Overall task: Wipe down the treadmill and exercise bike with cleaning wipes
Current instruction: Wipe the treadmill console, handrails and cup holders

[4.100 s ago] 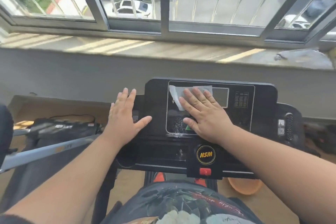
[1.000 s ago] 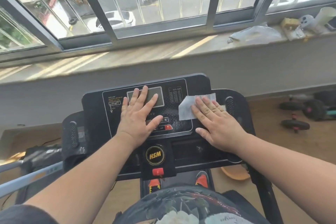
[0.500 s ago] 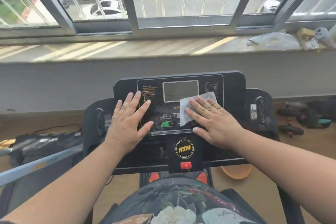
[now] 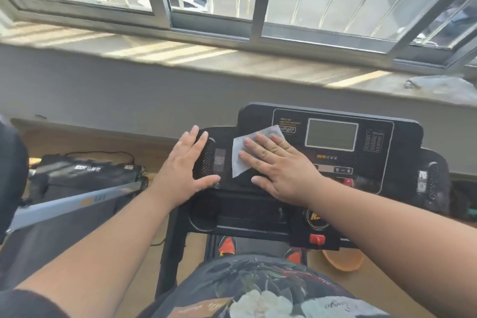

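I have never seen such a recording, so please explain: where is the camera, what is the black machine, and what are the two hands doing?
The camera sits on the person's head and looks forward and down, so you see their own arms. The black machine is a treadmill console with a grey display screen, standing below a window sill. The right hand presses a white cleaning wipe flat on the console's left part. The left hand rests open on the console's left edge, holding nothing.

Both forearms reaching forward, left grip (image 4: 186,168) flat with fingers spread, right grip (image 4: 278,166) flat, palm down
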